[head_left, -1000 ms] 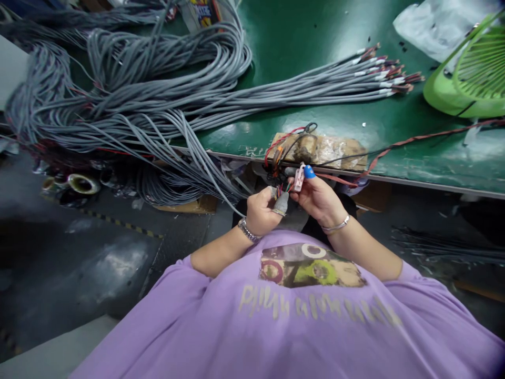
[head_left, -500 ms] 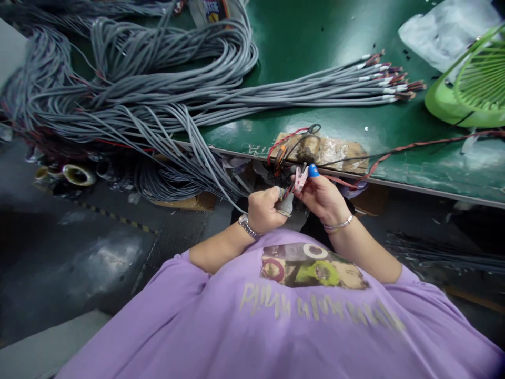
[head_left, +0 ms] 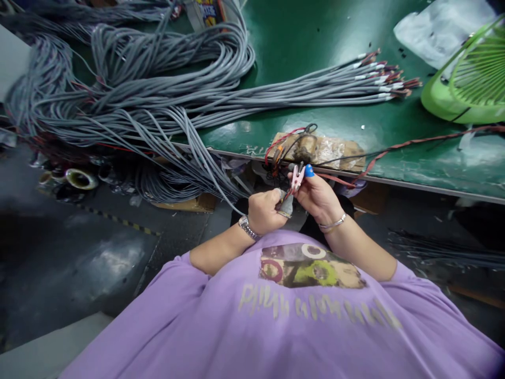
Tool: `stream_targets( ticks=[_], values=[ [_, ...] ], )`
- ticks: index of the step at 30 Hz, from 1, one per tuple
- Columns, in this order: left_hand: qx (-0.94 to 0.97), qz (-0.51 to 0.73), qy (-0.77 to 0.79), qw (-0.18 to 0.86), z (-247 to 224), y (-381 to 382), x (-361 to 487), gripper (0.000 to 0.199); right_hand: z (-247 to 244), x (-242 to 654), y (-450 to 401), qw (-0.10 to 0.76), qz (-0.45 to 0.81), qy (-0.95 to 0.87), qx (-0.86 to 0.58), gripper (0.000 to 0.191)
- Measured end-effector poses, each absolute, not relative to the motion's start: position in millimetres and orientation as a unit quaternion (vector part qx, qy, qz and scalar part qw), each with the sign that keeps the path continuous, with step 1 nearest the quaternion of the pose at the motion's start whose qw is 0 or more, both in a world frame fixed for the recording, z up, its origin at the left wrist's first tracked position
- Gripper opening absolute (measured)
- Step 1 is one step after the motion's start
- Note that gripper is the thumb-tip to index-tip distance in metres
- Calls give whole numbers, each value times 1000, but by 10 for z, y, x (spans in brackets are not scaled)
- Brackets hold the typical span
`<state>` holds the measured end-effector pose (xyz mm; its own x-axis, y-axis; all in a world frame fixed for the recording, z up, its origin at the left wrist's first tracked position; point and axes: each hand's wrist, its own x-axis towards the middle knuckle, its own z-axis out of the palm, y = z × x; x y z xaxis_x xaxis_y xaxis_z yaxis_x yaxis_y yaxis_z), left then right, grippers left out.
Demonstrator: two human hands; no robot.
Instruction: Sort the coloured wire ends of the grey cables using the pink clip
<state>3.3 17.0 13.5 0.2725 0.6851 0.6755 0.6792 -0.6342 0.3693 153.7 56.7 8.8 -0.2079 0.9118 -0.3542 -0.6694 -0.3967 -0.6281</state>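
My left hand (head_left: 266,210) is closed round the end of a grey cable, whose thin coloured wires (head_left: 287,197) stick out past the thumb. A pink clip (head_left: 297,178) is pinched in my right hand (head_left: 319,197), whose one fingertip wears a blue cover (head_left: 309,171). The clip's lower end meets the coloured wires, close to my left thumb. Just beyond my hands, a taped brown block (head_left: 335,152) lies at the table edge, with red and black leads around it. Whether the clip grips the wires is too small to tell.
Large bundles of grey cable (head_left: 158,89) cover the left of the green table (head_left: 292,31), their stripped ends (head_left: 394,81) pointing right. A green fan (head_left: 453,100) and a clear plastic bag (head_left: 442,31) are at the right. Rolls (head_left: 81,179) and coiled cable sit below the edge.
My right hand has moved slightly left towards my left hand, and the pink clip has tilted more upright. The whole view has shifted a little.
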Motion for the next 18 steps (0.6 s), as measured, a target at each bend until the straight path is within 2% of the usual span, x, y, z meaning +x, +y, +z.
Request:
stream_targets(
  ticks=[7, 9, 14, 18],
  values=[
    [774, 462, 431, 48, 194, 143, 23, 16, 105, 1575, 515, 481, 795, -148, -338, 37],
    [747, 475, 447, 129, 228, 100, 10, 16, 83, 1597, 504, 470, 799, -161, -337, 43],
    [555, 482, 504, 453, 205, 1, -46, 32, -14, 1659, 490, 465, 801, -149, -346, 44],
    [449, 502, 509, 536, 89, 13, -78, 41, -63, 1687, 478, 467, 806, -122, -344, 38]
  ],
)
